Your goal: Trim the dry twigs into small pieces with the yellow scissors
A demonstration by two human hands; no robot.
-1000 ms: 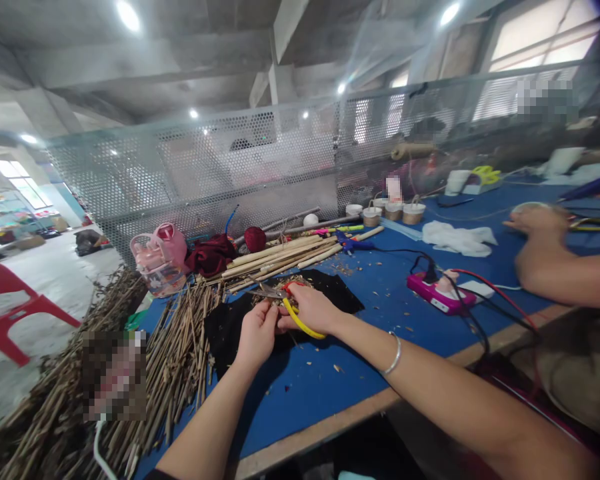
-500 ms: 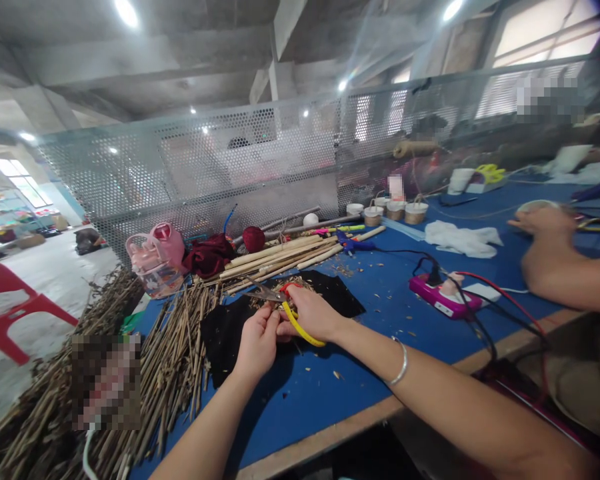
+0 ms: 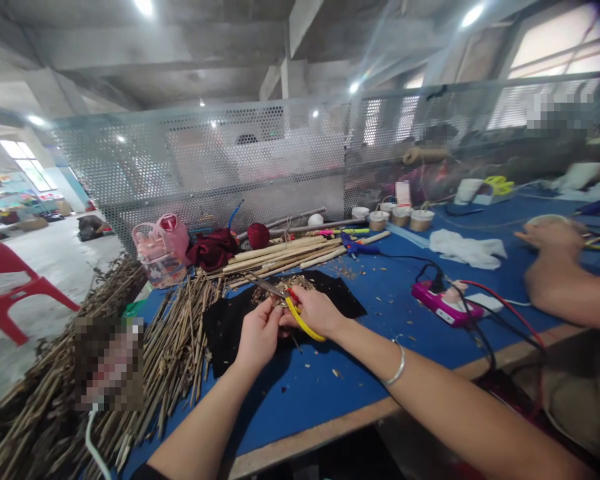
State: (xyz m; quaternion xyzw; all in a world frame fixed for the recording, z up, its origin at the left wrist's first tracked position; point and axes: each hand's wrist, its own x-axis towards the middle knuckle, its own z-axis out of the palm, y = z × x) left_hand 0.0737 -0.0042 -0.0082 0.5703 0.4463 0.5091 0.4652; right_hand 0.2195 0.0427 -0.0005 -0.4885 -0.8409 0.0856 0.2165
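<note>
One pair of scissors: right hand grips it; left hand, hold unclear; desk lies mostly open toward near edge.

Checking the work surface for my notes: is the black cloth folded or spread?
Spread: the black cloth lies broadly across the blue table, with plant scraps on it.

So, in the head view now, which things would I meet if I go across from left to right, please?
Red chair, pink container, wearer's left hand, wearer's right hand, blue glue gun, magenta power strip, another person's hand.
</note>
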